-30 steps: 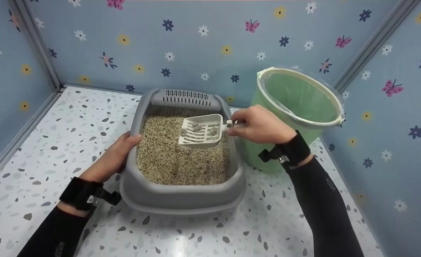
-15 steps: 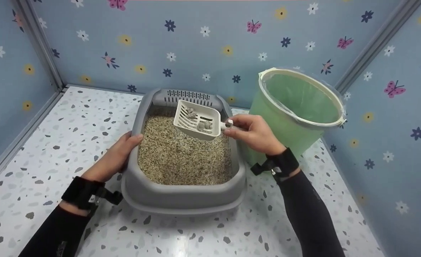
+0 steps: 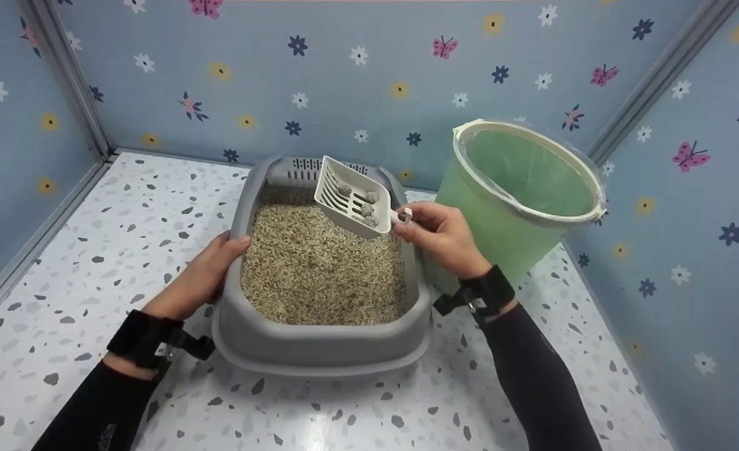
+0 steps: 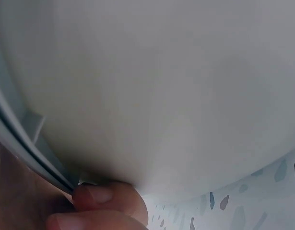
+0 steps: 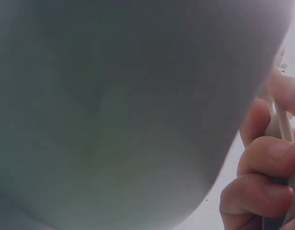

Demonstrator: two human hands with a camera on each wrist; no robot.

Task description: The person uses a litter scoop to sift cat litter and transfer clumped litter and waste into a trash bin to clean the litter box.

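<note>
A grey litter box (image 3: 319, 344) filled with tan granular litter (image 3: 319, 275) stands in the middle of the head view. My left hand (image 3: 200, 279) grips its left rim, thumb on top; in the left wrist view, curled fingers (image 4: 111, 206) hold it from underneath. My right hand (image 3: 448, 241) holds a white slotted litter scoop (image 3: 349, 221) by its handle, over the back right of the box. The scoop is tilted, its front edge raised toward the back wall, and several grey clumps (image 3: 367, 210) lie in it. Curled fingers (image 5: 267, 155) wrap the handle in the right wrist view.
A green bin (image 3: 495, 228) with a pale rim and a clear liner stands close to the right of the litter box. Flower-patterned walls (image 3: 344, 81) enclose the back and sides. The speckled white tabletop (image 3: 94, 250) runs beneath everything.
My right hand has turned the scoop so that its front edge swings up and back. Clumps have shifted toward the handle end, and the right forearm has come nearer. My left hand stays put.
</note>
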